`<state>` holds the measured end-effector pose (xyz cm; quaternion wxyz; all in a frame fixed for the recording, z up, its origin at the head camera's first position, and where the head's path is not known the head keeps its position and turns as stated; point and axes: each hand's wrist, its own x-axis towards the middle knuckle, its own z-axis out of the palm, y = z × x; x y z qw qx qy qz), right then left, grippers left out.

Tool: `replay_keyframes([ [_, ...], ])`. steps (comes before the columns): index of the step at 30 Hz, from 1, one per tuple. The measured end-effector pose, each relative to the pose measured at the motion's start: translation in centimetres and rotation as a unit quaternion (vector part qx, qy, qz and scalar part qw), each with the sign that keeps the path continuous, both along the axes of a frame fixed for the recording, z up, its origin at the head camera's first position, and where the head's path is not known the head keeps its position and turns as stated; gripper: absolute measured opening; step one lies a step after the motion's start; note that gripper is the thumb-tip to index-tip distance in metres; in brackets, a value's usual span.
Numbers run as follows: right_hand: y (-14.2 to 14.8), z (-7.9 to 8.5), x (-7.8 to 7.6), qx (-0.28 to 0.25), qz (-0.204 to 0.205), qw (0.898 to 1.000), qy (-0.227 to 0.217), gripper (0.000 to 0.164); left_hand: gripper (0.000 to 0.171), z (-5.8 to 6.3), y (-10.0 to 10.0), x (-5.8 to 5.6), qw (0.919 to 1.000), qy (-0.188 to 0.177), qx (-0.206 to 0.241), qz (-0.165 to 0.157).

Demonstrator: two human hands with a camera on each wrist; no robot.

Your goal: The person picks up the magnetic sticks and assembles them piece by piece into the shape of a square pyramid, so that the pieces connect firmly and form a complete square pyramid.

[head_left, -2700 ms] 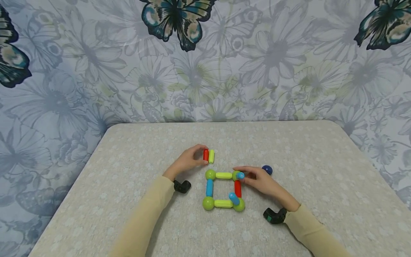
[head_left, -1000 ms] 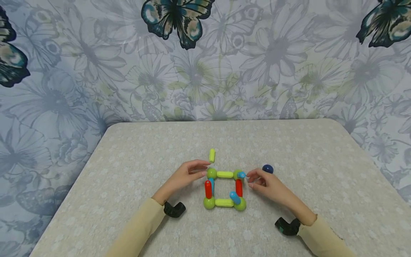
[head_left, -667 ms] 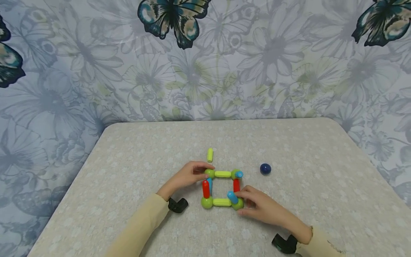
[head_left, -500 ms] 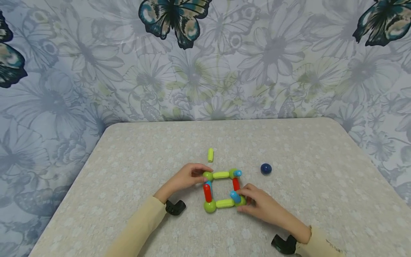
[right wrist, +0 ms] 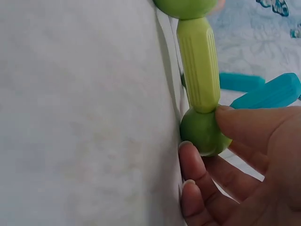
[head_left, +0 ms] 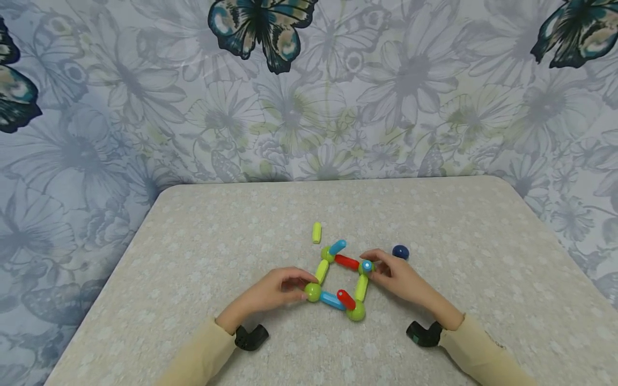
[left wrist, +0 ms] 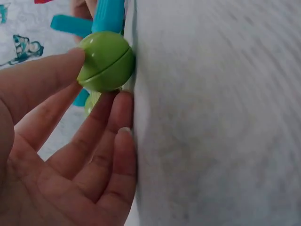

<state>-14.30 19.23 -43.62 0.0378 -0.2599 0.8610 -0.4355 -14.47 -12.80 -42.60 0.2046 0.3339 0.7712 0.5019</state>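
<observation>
A four-sided frame of green balls joined by yellow-green, red and blue magnetic sticks lies on the table, turned askew. My left hand [head_left: 272,292] pinches its left green ball [left wrist: 107,61] between thumb and fingers; no upright stick stands on that ball. My right hand [head_left: 401,276] grips the right green ball [right wrist: 202,132], which carries a blue stick [head_left: 367,265] pointing up. A red stick [head_left: 345,299] rises from the front ball [head_left: 356,311]. Another blue stick [head_left: 338,247] tilts up from the far ball [head_left: 328,254]. Part of the right ball is hidden by fingers.
A loose yellow-green stick [head_left: 316,233] lies just behind the frame. The dark blue ball [head_left: 401,252] sits beyond my right hand. A pale patterned cloth covers the table [head_left: 217,225], whose far edge meets a floral backdrop [head_left: 410,107].
Earlier, the left hand took the red stick, which then stood on the front-left ball. Since then both hands have turned the frame anticlockwise; the right hand has shifted toward the back.
</observation>
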Motion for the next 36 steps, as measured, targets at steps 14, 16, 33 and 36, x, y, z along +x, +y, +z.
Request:
replay_keyframes([
  [14,0.4,-0.6,-1.0,-0.026,-0.008,1.0,-0.011,0.031,0.034,1.4,2.5,-8.9,0.9739,-0.019,-0.056,0.219],
  [16,0.4,-0.7,-1.0,-0.031,-0.006,0.999,-0.012,0.03,0.038,1.3,3.4,-9.9,0.966,-0.015,-0.097,0.239],
  [33,0.1,-1.0,-1.0,-0.038,-0.005,0.999,-0.003,0.03,0.022,1.1,5.3,-10.6,0.9406,0.044,-0.198,0.272],
  [36,0.1,-1.0,-1.0,-0.044,-0.006,0.999,-0.008,0.031,0.026,0.9,4.2,-9.9,0.9539,-0.009,-0.136,0.267],
])
